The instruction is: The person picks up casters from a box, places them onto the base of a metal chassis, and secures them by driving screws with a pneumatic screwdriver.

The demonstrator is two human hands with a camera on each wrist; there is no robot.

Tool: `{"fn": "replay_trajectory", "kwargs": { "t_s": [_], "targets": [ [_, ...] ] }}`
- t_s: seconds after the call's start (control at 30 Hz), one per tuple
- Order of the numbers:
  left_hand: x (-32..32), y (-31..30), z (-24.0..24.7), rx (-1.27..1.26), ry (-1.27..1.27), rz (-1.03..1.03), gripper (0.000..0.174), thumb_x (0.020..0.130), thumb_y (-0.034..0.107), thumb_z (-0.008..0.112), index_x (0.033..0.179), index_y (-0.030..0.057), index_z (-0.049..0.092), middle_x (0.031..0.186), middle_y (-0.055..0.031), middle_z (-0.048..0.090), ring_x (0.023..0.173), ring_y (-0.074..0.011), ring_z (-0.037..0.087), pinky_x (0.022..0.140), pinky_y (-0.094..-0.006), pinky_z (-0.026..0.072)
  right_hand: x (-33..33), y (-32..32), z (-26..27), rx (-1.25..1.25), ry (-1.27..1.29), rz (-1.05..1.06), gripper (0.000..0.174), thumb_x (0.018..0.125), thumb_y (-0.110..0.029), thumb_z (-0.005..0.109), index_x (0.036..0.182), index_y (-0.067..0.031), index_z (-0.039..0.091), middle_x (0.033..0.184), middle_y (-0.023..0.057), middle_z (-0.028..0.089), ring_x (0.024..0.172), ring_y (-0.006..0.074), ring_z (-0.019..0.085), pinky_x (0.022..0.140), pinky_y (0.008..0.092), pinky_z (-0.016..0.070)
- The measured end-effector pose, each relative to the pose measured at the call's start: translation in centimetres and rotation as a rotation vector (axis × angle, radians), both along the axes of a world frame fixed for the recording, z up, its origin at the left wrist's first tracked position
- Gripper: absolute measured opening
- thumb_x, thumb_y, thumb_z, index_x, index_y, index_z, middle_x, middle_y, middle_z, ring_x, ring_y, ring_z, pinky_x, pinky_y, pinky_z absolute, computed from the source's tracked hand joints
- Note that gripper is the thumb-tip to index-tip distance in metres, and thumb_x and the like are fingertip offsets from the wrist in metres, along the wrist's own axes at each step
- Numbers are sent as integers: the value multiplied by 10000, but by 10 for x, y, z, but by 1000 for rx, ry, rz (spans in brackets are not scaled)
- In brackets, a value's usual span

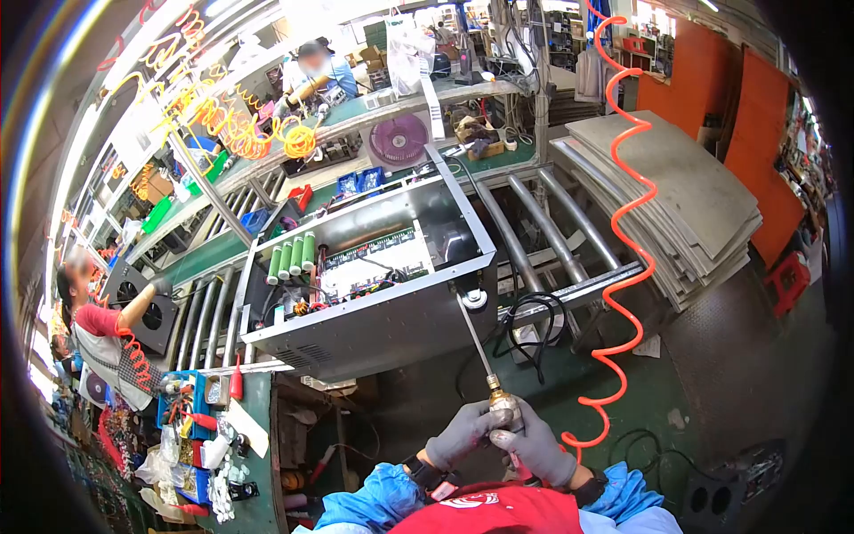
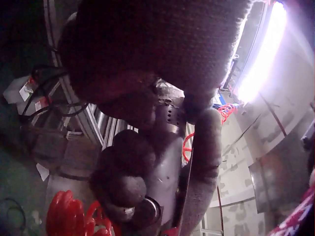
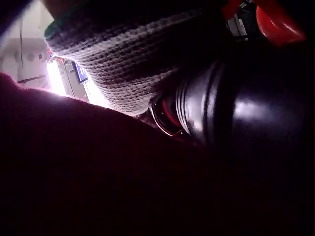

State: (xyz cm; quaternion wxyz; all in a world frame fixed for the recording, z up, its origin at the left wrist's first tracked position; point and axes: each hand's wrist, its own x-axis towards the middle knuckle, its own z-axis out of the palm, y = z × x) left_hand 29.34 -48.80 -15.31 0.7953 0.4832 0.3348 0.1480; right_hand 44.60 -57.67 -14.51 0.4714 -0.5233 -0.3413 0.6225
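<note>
Over my feed I see the grey-gloved left hand (image 1: 460,435) and right hand (image 1: 540,445) clamped round a long-shafted, brass-collared cylindrical driver (image 1: 503,406), an open-topped grey metal case (image 1: 382,322) ahead of them.

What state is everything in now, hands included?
Left hand: gripping the driver
Right hand: gripping the driver
Driver: held, pointed toward the cabinet; contact unclear
Cabinet: open on top
Green cylinders: side by side inside
Red hose: coiled, hanging
Flat sheets: stacked unevenly
Purple fan: cannot tell if running
</note>
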Motion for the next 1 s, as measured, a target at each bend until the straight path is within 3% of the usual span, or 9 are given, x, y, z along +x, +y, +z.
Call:
{"fn": "replay_trajectory", "kwargs": {
  "t_s": [0.3, 0.5, 0.6, 0.7, 0.8, 1.0],
  "targets": [
    [-3, 5, -2, -42, 11, 9, 332, 977, 331, 597, 1129, 38, 640, 903, 33, 613, 716, -38, 518, 581, -202, 378, -2, 6, -6, 39, -71, -1, 698, 886, -223, 718, 1474, -73, 372, 995, 32, 632, 809, 96, 609, 625, 265, 539],
    [0, 7, -4, -24, 29, -13, 363, 979, 367, 603, 1104, 29, 647, 893, 28, 614, 730, -44, 518, 600, -213, 384, 3, 5, 11, -100, -7, 54, 697, 889, -168, 648, 1507, -89, 336, 1033, 50, 607, 771, 95, 606, 616, 255, 532],
    [1, 9, 9, -3, 50, -42, 375, 981, 386, 603, 1079, 27, 651, 873, 25, 610, 737, -48, 513, 607, -217, 383, 5, 7, -5, -34, 61, 43, 632, 912, -181, 623, 1487, -127, 366, 985, 66, 621, 698, 125, 622, 597, 286, 535],
    [5, 9, 14, 48, 98, -36, 374, 983, 399, 603, 1061, 36, 654, 846, 26, 602, 722, -49, 501, 597, -218, 369, 17, 5, 7, -261, 415, 111, 575, 954, -214, 612, 1472, -174, 367, 875, 58, 620, 635, 140, 624, 544, 313, 540],
    [8, 6, 25, 78, 117, -6, 357, 985, 403, 598, 1045, 56, 654, 814, 35, 582, 687, -48, 476, 577, -220, 347, 22, -2, 4, -250, 815, 117, 540, 967, -227, 577, 1464, -204, 367, 855, 69, 617, 627, 156, 627, 551, 323, 543],
    [7, 5, 28, -2, 40, 21, 330, 996, 396, 568, 1014, 76, 649, 766, 50, 543, 632, -49, 438, 545, -229, 329, 14, 5, 33, -242, 488, 71, 542, 969, -216, 572, 1469, -191, 362, 850, 72, 593, 628, 147, 604, 551, 312, 538]
  ]
}}
